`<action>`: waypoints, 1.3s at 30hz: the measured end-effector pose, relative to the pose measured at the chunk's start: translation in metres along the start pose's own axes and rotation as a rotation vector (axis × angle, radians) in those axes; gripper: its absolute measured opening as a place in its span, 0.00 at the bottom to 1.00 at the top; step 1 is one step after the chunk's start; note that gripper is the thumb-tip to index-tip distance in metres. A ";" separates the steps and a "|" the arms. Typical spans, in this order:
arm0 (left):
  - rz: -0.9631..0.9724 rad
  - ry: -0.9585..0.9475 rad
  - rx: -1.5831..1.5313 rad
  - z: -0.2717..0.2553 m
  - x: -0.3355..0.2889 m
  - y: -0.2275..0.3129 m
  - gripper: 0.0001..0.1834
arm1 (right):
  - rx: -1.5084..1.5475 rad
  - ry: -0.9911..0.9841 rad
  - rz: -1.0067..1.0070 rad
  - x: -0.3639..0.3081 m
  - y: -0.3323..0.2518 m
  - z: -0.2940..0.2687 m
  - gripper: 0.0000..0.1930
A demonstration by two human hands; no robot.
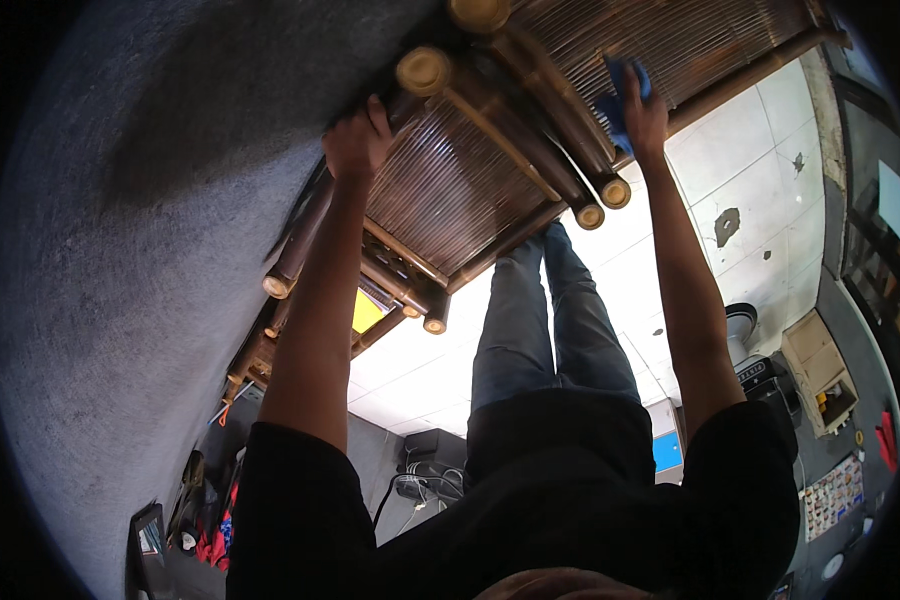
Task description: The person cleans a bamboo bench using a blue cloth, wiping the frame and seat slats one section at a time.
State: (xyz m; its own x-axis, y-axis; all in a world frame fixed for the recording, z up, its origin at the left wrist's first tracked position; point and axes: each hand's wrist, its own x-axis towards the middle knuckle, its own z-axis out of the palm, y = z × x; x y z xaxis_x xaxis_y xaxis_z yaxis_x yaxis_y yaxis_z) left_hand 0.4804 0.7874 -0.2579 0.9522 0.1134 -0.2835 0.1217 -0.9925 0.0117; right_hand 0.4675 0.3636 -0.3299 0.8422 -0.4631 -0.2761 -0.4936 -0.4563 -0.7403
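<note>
My left hand (pixel 358 145) is closed around the outer pole of a dark brown bamboo bench (pixel 460 190), beside the grey wall. The bench has a slatted seat and thick poles with pale cut ends. My right hand (pixel 647 118) grips a crumpled blue cloth (pixel 615 105) against a second slatted bamboo surface (pixel 710 45) at the far right. Some of the right fingers are hidden behind the cloth and hand. Between both surfaces lie thick bamboo poles (pixel 540 100) side by side.
A rough grey wall (pixel 150 220) runs along the left. White floor tiles (pixel 710 180) with dark chipped patches lie right of my legs (pixel 530 310). A fan-like device (pixel 742 325) and a wooden box (pixel 820 370) stand at the right. Cables (pixel 420 485) hang near a dark box.
</note>
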 end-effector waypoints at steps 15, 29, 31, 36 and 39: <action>-0.001 -0.048 -0.014 0.003 -0.005 -0.001 0.38 | -0.241 -0.116 -1.054 -0.017 -0.173 0.099 0.23; 0.018 -0.001 -0.012 0.010 -0.002 -0.004 0.38 | -0.465 -0.015 -1.032 -0.022 -0.159 0.102 0.24; 0.024 -0.025 -0.026 0.009 -0.005 -0.009 0.34 | -0.436 -0.114 -1.079 -0.021 -0.153 0.084 0.23; 0.018 -0.067 -0.025 0.004 -0.005 -0.009 0.32 | -0.308 -0.167 -0.953 -0.017 -0.161 0.072 0.23; 0.037 -0.066 -0.021 0.001 0.004 0.008 0.32 | -0.196 0.130 -1.016 -0.016 -0.174 0.096 0.23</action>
State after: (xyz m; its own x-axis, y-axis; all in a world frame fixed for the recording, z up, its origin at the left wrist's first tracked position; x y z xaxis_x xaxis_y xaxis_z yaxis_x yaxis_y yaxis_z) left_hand 0.4852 0.7801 -0.2596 0.9356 0.0726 -0.3454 0.0933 -0.9947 0.0437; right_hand 0.5602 0.5230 -0.2555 0.8564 0.1353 0.4983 0.3984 -0.7871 -0.4709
